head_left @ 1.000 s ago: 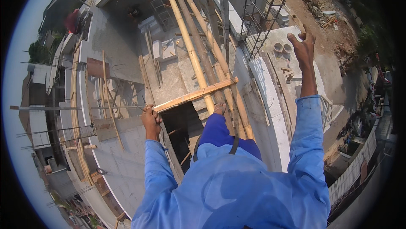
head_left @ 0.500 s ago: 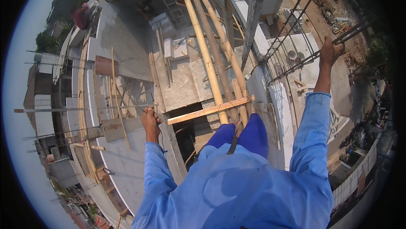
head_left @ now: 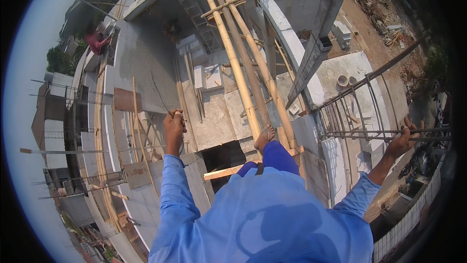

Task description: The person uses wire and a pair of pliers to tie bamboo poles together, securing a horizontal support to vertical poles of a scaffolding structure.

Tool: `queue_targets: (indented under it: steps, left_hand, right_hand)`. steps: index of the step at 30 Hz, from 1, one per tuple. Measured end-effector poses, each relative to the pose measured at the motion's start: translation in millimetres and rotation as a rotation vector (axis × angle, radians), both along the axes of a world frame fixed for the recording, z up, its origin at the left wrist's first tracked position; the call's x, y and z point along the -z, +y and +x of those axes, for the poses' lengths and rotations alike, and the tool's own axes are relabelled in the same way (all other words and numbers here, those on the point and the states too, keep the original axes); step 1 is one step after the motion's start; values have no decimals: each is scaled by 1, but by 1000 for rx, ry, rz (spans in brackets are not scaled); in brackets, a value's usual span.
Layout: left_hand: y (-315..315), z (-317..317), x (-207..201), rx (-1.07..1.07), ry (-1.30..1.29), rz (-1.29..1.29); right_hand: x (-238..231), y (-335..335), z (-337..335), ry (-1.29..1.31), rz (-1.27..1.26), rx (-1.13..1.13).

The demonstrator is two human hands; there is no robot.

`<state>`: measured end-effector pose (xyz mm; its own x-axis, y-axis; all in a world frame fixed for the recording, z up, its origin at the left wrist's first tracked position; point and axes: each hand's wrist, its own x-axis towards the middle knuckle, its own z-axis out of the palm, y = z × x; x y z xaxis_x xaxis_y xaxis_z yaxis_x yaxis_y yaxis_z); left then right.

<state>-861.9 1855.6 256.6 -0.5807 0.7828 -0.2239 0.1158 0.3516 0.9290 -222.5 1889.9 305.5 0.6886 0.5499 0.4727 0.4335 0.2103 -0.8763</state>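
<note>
My left hand [head_left: 174, 131] is closed in front of me, out over the opening. A thin dark wire or rod [head_left: 158, 90] sticks up from its fist; what kind it is I cannot make out. Far out to the right, my right hand [head_left: 402, 140] is at the long bars of a steel rebar cage [head_left: 372, 101], its fingers loosely curled about them. Under me run several long bamboo poles [head_left: 237, 71], and my bare foot [head_left: 265, 135] stands on them. A wooden crosspiece [head_left: 221, 172] passes beneath my body.
A dark opening [head_left: 219, 158] gapes left of my legs. The concrete floor [head_left: 224, 117] lies far below, with white blocks [head_left: 209, 77] on it. A hollow steel post [head_left: 316, 39] leans at front right. A ladder [head_left: 192, 10] stands farther off. Another person [head_left: 96, 42] is at far left.
I have moved forward along the bamboo, one foot ahead of the other. My right hand has come lower and nearer along the rebar. My left hand still holds the thin wire or rod.
</note>
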Motion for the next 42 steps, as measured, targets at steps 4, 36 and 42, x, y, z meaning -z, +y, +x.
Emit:
queue_targets:
  steps: [4, 36, 42]
  left_hand:
    - [71, -40, 34, 106, 205, -278]
    - [353, -194, 206, 345, 239, -858]
    - [392, -242, 203, 287, 224, -868]
  right_hand:
    - [16, -12, 10, -3, 8, 37]
    - [147, 388, -374, 1, -835, -577]
    - [111, 564, -379, -16, -551, -482]
